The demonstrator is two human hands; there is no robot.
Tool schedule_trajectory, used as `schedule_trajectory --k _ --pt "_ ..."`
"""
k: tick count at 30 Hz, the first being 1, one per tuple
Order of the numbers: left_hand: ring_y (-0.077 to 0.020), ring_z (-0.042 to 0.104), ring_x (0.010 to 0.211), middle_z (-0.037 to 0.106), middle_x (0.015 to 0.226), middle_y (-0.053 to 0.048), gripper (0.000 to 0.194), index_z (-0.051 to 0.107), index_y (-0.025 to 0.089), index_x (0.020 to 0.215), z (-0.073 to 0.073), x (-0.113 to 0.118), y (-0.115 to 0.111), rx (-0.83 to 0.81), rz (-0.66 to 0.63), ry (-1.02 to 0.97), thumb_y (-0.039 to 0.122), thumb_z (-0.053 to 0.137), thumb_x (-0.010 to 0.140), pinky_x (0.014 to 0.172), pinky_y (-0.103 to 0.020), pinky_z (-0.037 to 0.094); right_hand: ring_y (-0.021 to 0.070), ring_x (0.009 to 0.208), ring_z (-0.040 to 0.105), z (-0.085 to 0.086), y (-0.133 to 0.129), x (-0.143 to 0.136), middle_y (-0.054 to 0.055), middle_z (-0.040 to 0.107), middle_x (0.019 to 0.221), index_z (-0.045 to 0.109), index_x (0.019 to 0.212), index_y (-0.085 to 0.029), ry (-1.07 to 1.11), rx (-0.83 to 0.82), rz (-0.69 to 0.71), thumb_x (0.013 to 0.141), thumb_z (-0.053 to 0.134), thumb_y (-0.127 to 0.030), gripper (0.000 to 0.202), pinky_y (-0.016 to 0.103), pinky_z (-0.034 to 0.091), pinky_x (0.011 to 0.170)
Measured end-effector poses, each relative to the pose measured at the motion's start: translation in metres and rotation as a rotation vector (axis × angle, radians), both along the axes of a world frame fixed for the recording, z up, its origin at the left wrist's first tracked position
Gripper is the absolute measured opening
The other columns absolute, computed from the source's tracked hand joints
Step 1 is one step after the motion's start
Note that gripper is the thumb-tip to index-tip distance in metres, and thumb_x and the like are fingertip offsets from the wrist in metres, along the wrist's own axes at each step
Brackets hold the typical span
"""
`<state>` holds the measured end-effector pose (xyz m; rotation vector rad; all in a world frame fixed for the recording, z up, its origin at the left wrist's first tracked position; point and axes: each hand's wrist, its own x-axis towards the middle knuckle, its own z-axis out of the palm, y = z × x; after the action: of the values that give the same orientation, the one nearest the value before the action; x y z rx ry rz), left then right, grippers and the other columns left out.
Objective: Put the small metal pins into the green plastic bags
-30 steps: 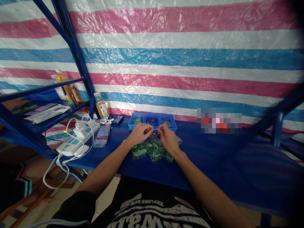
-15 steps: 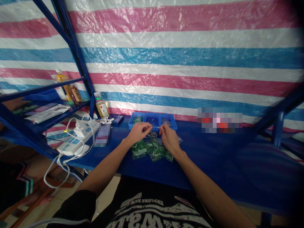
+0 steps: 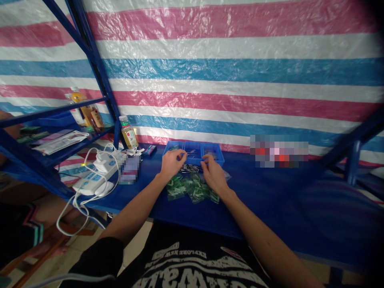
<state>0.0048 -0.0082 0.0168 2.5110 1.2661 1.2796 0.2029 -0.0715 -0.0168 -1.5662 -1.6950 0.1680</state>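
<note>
A blue tray (image 3: 211, 162) with three compartments stands at the back of the blue table, small parts inside it. My left hand (image 3: 172, 163) is at its left front corner, thumb and fingertips pinched together over something too small to name. At the right front of the tray is my right hand (image 3: 212, 170), its fingers curled closed; whether they hold anything is hidden. Several thin metal pieces (image 3: 191, 169) lie between my hands, in front of the tray. Nearer me are green packets (image 3: 195, 189) in clear plastic.
On the left are a white power strip (image 3: 90, 182) with cables, a bottle (image 3: 129, 133), a small dark box (image 3: 149, 150) and a blue shelf frame (image 3: 105, 86) with bottles. A striped sheet (image 3: 225, 72) hangs behind. Part of a person (image 3: 18, 224) shows lower left.
My left hand has moved slightly left and up, away from my right hand. The thin piece that spanned between my fingertips no longer shows there, and the metal pieces are more visible.
</note>
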Motion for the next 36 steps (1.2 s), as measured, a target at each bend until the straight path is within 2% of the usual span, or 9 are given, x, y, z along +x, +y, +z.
schedule_trajectory --k 2,6,8,11,16,19,25,32,36 --pt "-0.0159 0.063 0.072 0.069 0.070 0.001 0.017 0.077 0.023 0.102 0.000 0.000 0.003 0.011 0.072 0.008 0.033 0.065 0.095 0.076 -0.028 0.043 0.0239 0.092 0.068 -0.003 0.001 0.001 0.008 0.072 0.104 0.056 0.118 -0.020 -0.020 0.019 0.030 0.100 0.047 -0.024 0.021 0.032 0.045 0.078" --pt "-0.0165 0.065 0.077 0.071 0.072 0.002 0.018 0.076 0.025 0.107 -0.002 -0.001 0.006 0.005 0.068 0.044 0.031 0.065 0.094 0.080 -0.029 0.042 0.0215 0.091 0.066 -0.006 0.002 0.003 0.006 0.072 0.100 0.061 0.107 -0.020 -0.087 0.005 0.060 0.095 0.054 -0.020 0.014 0.030 0.043 0.080" --pt "-0.0158 0.065 0.077 0.071 0.074 0.001 0.018 0.076 0.024 0.107 -0.003 -0.003 0.007 -0.004 0.030 0.060 0.031 0.064 0.095 0.080 -0.028 0.042 0.0217 0.091 0.065 -0.005 0.001 0.003 0.005 0.072 0.096 0.063 0.103 -0.021 -0.170 -0.031 0.058 0.094 0.056 -0.019 0.012 0.031 0.041 0.081" --pt "-0.0142 0.063 0.070 0.069 0.072 0.002 0.021 0.076 0.024 0.107 -0.006 -0.004 0.006 -0.060 -0.068 0.112 0.033 0.060 0.097 0.072 -0.025 0.041 0.0235 0.098 0.063 -0.003 -0.001 0.004 0.005 0.072 0.099 0.067 0.100 -0.022 -0.317 -0.074 0.031 0.095 0.056 -0.019 0.012 0.034 0.037 0.084" --pt "-0.0125 0.055 0.058 0.061 0.060 0.003 0.024 0.077 0.024 0.108 -0.009 0.000 0.001 -0.137 -0.239 0.246 0.036 0.058 0.098 0.061 -0.023 0.033 0.0265 0.106 0.060 -0.003 -0.004 0.005 0.007 0.072 0.105 0.068 0.107 -0.023 -0.497 -0.112 -0.042 0.098 0.055 -0.022 0.017 0.038 0.032 0.090" --pt "-0.0118 0.054 0.057 0.060 0.060 0.004 0.024 0.076 0.024 0.108 -0.009 0.002 -0.003 -0.159 -0.277 0.264 0.035 0.058 0.098 0.060 -0.023 0.032 0.0269 0.107 0.059 -0.004 -0.004 0.006 0.009 0.071 0.106 0.069 0.107 -0.022 -0.553 -0.139 -0.073 0.099 0.055 -0.024 0.017 0.038 0.031 0.091" --pt "-0.0119 0.053 0.056 0.059 0.059 0.004 0.024 0.076 0.024 0.109 -0.009 0.000 -0.003 -0.160 -0.266 0.256 0.035 0.058 0.098 0.060 -0.023 0.032 0.0263 0.102 0.060 -0.007 -0.003 0.006 0.009 0.071 0.102 0.069 0.094 -0.021 -0.560 -0.151 -0.061 0.097 0.057 -0.023 0.012 0.038 0.032 0.087" --pt "-0.0118 0.052 0.055 0.060 0.060 0.004 0.025 0.075 0.023 0.110 -0.011 0.001 -0.002 -0.165 -0.287 0.245 0.036 0.057 0.098 0.059 -0.022 0.033 0.0259 0.095 0.061 -0.001 -0.005 0.004 0.008 0.071 0.093 0.066 0.090 -0.021 -0.446 -0.014 -0.053 0.097 0.055 -0.019 0.012 0.037 0.033 0.083" --pt "-0.0114 0.051 0.054 0.059 0.059 0.004 0.024 0.074 0.023 0.111 -0.011 0.001 -0.002 -0.174 -0.294 0.233 0.036 0.060 0.097 0.059 -0.022 0.032 0.0240 0.092 0.061 0.006 -0.007 -0.001 0.005 0.070 0.091 0.066 0.091 -0.022 -0.345 0.054 0.031 0.097 0.055 -0.020 0.012 0.035 0.033 0.082"
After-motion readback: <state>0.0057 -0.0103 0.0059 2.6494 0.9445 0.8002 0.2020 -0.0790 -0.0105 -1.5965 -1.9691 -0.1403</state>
